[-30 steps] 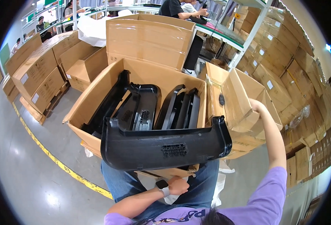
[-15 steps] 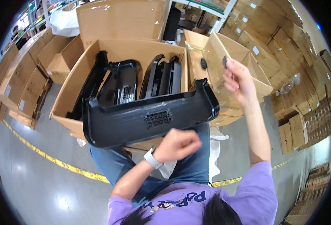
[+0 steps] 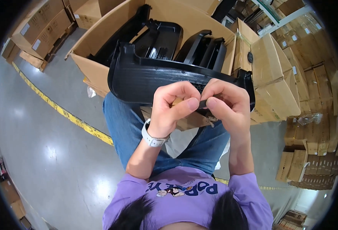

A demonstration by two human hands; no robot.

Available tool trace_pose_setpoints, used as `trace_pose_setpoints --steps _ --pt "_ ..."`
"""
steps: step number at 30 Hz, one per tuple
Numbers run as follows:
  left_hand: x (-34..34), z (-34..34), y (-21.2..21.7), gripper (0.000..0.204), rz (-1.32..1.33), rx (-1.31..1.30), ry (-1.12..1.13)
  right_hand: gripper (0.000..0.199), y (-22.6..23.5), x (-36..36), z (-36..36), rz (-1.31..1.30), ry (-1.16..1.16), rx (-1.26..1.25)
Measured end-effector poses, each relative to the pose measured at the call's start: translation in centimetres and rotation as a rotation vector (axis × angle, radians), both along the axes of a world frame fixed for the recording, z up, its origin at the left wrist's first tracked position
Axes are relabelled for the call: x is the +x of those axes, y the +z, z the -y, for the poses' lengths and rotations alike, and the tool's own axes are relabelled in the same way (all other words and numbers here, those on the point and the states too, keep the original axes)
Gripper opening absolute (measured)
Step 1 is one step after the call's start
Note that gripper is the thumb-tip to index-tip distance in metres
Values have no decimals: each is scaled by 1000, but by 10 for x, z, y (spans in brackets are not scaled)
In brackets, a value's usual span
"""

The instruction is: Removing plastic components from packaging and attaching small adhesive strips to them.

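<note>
A small black piece (image 3: 202, 104) sits between the fingertips of both hands, in front of my chest. My right hand (image 3: 230, 103) pinches it between thumb and forefinger. From the other side my left hand (image 3: 173, 105), a white watch on its wrist, closes thumb and forefinger at the piece's end. Just beyond the hands, a long black plastic panel (image 3: 146, 78) with raised ends lies across the near rim of an open carton (image 3: 90, 71). The hands cover part of the panel. More black moulded panels (image 3: 165, 38) stand inside the carton.
At the right stands another open carton (image 3: 270, 57), with a black item (image 3: 250, 57) at its inner side. Stacked cartons (image 3: 310, 88) fill the right side; more boxes (image 3: 42, 25) rest on a pallet at far left. A yellow line (image 3: 67, 115) crosses the grey floor.
My right hand has come down from above the right carton with the small black piece. My left hand has risen to meet it. The view has shifted, and the panel stays on the carton.
</note>
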State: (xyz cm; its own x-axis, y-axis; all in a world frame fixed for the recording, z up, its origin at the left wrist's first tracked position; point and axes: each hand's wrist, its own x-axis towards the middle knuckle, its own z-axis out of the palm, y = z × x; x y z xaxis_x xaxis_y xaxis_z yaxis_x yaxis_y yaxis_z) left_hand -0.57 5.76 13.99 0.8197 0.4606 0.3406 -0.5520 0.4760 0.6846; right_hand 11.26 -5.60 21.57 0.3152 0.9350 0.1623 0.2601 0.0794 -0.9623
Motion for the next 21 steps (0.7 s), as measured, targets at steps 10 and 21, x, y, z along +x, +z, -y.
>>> trace_pose_setpoints --steps 10,21 --pt "6 -1 -6 11 -89 1 73 9 -15 -16 -8 -63 -265 33" --pt "6 -3 -9 10 -81 -103 36 8 -23 -16 -9 126 -281 98"
